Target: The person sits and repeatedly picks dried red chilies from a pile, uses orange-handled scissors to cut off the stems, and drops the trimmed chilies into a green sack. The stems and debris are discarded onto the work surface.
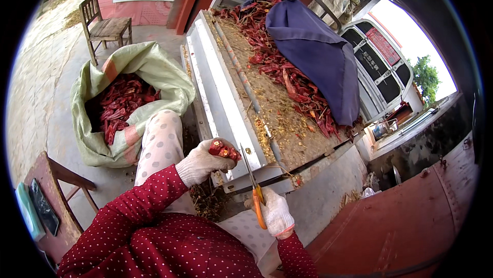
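My left hand [203, 164], in a white knit glove, is closed around a small bunch of dried red chilies [224, 150] whose cut ends face right. In my gloved right hand [275, 212] is a pair of scissors [258, 196] with orange handles. Their blades point up and away, close beside the chilies; whether they touch cannot be made out. Just beyond both hands runs the metal edge [226, 118] of a flat bed strewn with seeds. A heap of dried chilies [292, 85] lies on that bed, partly under a dark blue cloth [313, 47].
At my left stands a pale green woven sack [84, 103] holding dried chilies. A wooden chair [109, 28] is behind it. Near left, a wooden seat [49, 175] carries a phone [43, 207]. Stem scraps [210, 201] lie below my hands. A white vehicle [377, 67] is parked far right.
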### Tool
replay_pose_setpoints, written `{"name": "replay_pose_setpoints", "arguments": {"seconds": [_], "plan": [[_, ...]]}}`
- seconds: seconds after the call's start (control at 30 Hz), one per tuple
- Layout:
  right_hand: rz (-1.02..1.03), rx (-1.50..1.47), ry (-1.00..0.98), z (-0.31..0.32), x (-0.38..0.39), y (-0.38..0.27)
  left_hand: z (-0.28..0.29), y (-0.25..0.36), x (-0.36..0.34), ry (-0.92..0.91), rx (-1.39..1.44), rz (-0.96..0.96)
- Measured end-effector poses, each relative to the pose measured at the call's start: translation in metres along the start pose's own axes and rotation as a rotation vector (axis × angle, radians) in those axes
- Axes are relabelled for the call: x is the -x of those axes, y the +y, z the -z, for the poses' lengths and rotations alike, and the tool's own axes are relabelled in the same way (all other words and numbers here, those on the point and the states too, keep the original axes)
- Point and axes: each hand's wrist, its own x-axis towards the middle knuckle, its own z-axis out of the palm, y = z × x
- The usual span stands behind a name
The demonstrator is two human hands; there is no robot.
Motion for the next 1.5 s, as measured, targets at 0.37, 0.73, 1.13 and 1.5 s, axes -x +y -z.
{"name": "replay_pose_setpoints", "arguments": {"seconds": [0.37, 0.73, 1.13, 1.5], "plan": [[-0.351, 0.533, 0.337, 0.094, -0.037, 0.035, 0.014, -0.024, -0.013, -0.021, 0.323, 0.046], [-0.563, 0.628, 0.378, 0.145, -0.148, 0.086, 0.036, -0.053, -0.021, -0.070, 0.488, 0.169], [0.004, 0.589, 0.498, 0.111, -0.245, -0.032, 0.043, -0.084, -0.027, -0.160, 0.543, 0.125], [0.029, 0.514, 0.481, 0.088, -0.234, -0.077, 0.021, -0.152, -0.076, -0.215, 0.498, 0.103]]}}
